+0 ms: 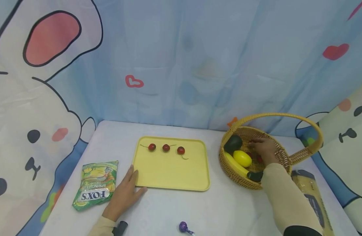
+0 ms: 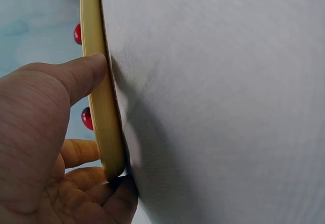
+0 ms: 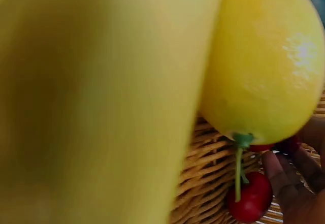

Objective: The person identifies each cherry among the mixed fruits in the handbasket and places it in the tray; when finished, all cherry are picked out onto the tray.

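My left hand (image 1: 124, 191) holds the near left corner of a yellow tray (image 1: 172, 175), its thumb on the front rim and its fingers at the left side. Three red cherries (image 1: 166, 148) with stems lie along the tray's far part. Inside a wicker basket (image 1: 232, 175), my right hand (image 1: 264, 149) reaches down with fingers extended. Close up, its fingertips are right at a dark red cherry (image 3: 290, 145) behind a lemon (image 3: 264, 66); another cherry (image 3: 250, 198) lies beside them. A banana (image 1: 235, 164) and a dark green avocado (image 1: 234, 143) share the basket.
The basket's tall handle (image 1: 276, 114) arches over its opening. A green FOX'S candy bag (image 1: 95, 183) lies left of the tray, and a purple-wrapped lollipop (image 1: 183, 226) is at the front. A brown package (image 1: 312, 196) lies partly behind the right sleeve. A printed curtain (image 1: 181, 65) hangs behind the table.
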